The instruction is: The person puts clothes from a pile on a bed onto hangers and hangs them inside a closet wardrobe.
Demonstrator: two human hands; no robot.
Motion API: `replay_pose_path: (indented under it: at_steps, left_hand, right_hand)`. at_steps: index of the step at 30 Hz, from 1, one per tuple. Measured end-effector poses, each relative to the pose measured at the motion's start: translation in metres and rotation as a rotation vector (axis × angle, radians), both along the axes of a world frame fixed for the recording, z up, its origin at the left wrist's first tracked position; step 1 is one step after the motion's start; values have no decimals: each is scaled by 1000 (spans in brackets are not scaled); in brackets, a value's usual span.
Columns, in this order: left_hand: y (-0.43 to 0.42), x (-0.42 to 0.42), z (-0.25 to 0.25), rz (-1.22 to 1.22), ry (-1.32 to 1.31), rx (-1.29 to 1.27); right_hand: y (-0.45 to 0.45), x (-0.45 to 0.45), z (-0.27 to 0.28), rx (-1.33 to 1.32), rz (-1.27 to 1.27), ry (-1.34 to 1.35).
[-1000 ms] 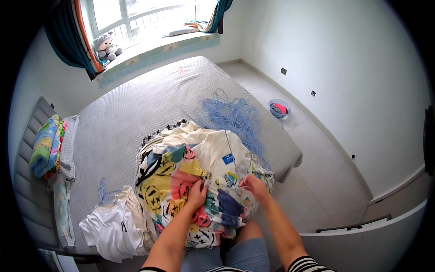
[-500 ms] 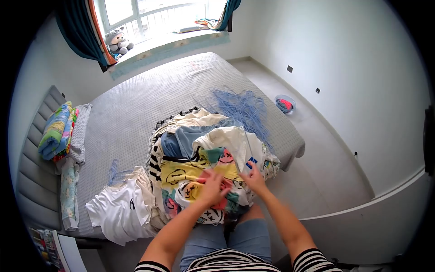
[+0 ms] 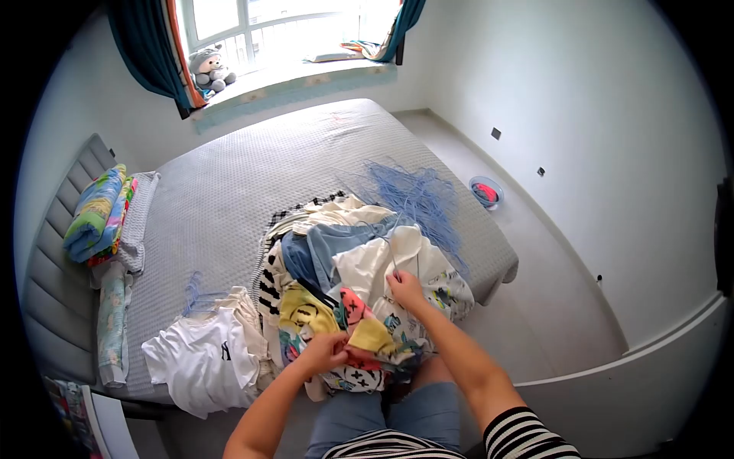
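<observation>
A yellow, pink and green garment with face prints (image 3: 304, 310) lies bunched at the front of a clothes pile on the bed. My left hand (image 3: 324, 353) is closed on its lower part, fingers gathered in the cloth. Over the white clothing (image 3: 363, 264), my right hand (image 3: 405, 288) pinches a thin blue hanger (image 3: 394, 249); much of the hanger is hard to make out. Blue-grey clothing (image 3: 325, 243) and cream clothing (image 3: 348, 210) lie farther back in the pile.
A tangle of thin blue hangers (image 3: 419, 200) lies behind the pile on the bed (image 3: 252, 164). To the left is a white T-shirt (image 3: 200, 356) on other clothes. Folded bedding (image 3: 95, 214) rests by the headboard. A basin (image 3: 487, 191) stands on the floor.
My right hand has moved left and up over the white clothing. My left hand has shifted left and down, now gripping the printed garment, which is more folded and bunched.
</observation>
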State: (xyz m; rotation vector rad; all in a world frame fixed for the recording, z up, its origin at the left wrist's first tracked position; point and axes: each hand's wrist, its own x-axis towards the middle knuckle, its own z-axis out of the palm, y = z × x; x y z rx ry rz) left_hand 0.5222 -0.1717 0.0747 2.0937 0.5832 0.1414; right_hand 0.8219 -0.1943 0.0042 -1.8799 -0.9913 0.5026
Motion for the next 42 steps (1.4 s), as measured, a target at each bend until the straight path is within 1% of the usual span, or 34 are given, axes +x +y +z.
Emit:
replay_pose_path:
  at_steps: [2,3,4,5,7,8,11,12,14,15,17,18,21,22,23,25,26,27,29,30,32,33,34,35,37,39,40,42]
  left_hand:
    - [2,-18,4,33,-80,1]
    - [3,-27,5,51,-120,1]
    - [1,-30,4,173,-209,-18]
    - [6,-30,5,287,-262,66]
    - [25,-26,-2,512,-366,231]
    - [42,-26,-21,537,-354,307]
    - [64,-8,-24,586,-333,397]
    - [69,-3,-30,584,-247,418]
    - [75,5,-41,574,-76,455]
    - [77,6,-39,561,7,361]
    - [83,9,-32,536,167,180]
    - [84,6,-42,508,112,195]
    - [71,-7,-25,421,104,248]
    - [62,-14,-22,458,-39,319]
    - [55,-21,-18,530,-105,238]
    - [41,-41,-12,673,-236,70]
    - [39,-55,-13,731,-288,24]
    - [37,-69,-22,797,-316,57]
    - [25,-82,-11,949,-513,67]
    - [24,-86,-9,936,-566,16]
    - [17,-87,-12,856,-440,-15]
    - [13,-89,-17,816,-376,-31]
    - [12,-89,-25,695,-181,84]
    - [10,-86,-30,632,-43,14]
    - [-10,-75,-20,649,100,374]
    - [-21,-72,-8,660,35,641]
    - [-24,-73,-3,663,2,776]
    - [-26,-77,4,509,-122,761]
  right_hand:
    - [51,-9,9,90,30,29]
    - [74,-20,29,121,30,48]
    - [94,-34,49,151,30,68]
    - [110,-46,64,179,28,89]
    - [142,-60,55,162,106,99]
    - [149,-65,49,149,141,106]
    - [116,-80,43,84,196,-45]
    - [108,-79,25,131,176,51]
    - [78,-83,26,98,72,-115]
    - [60,-86,33,78,19,-197]
    - [21,-95,69,-10,47,-153]
    - [6,-98,78,-54,63,-129]
    - [-29,-103,69,-24,236,-322]
    - [-33,-104,59,-165,279,-239]
    - [-38,-103,51,-87,275,-54]
    - [-47,-106,54,65,265,315]
    - [-47,-109,55,294,246,584]
    - [-49,-109,68,341,202,601]
    - [-59,-100,108,436,111,629]
    - [-66,-88,110,345,110,427]
    - [-85,-68,108,156,108,24]
    - [-92,-68,102,170,94,-20]
    - [-95,-67,96,193,81,-69]
    - [-98,-67,91,218,69,-118]
    - [-108,-72,86,211,67,-72]
    - [-111,-81,86,176,98,-58]
    - [-109,-93,100,257,136,61]
    - [-105,-107,127,310,264,33]
